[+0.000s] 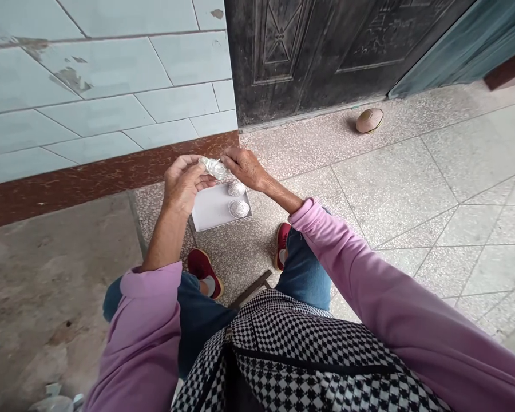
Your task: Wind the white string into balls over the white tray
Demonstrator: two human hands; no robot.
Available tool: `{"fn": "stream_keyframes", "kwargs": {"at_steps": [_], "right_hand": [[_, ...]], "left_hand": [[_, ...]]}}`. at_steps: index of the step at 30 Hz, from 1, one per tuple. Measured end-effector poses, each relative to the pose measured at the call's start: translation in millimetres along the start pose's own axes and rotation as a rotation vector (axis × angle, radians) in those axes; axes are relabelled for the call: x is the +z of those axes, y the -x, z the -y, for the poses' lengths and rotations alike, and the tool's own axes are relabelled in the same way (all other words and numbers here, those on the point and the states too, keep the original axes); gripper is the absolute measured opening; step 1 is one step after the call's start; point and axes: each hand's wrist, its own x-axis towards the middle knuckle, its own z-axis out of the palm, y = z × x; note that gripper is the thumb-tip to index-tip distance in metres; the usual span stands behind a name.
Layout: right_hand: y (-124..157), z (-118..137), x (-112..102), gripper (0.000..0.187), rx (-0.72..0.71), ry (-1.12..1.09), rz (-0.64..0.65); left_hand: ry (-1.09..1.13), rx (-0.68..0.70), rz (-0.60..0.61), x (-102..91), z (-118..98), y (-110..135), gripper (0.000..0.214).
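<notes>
Both hands are raised in front of me over the floor and pinch a small silvery foil wrap (214,167) between them. My left hand (183,184) grips its left end with curled fingers. My right hand (244,166) pinches its right end. Just below the hands lies a white box lid or tray (210,210) on the floor. Two foil-wrapped balls (239,208) sit at the tray's right side, one behind the other.
A dark metal door (326,51) stands ahead, with a brownish oval object (369,121) on the floor by its threshold. A pale tiled wall with a red-brown base (90,177) is at left. My red shoes (202,269) rest on speckled floor tiles.
</notes>
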Motion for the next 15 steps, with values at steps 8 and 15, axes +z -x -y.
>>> {"fn": "stream_keyframes", "kwargs": {"at_steps": [8, 15], "right_hand": [[-7.3, -7.7, 23.3, 0.038, 0.049, 0.114, -0.034], [-3.0, -9.5, 32.6, 0.019, 0.052, 0.269, -0.024]], "left_hand": [[0.102, -0.013, -0.067, 5.0, 20.8, 1.9, 0.06], [0.069, 0.046, -0.039, 19.9, 20.3, 10.2, 0.044]]}}
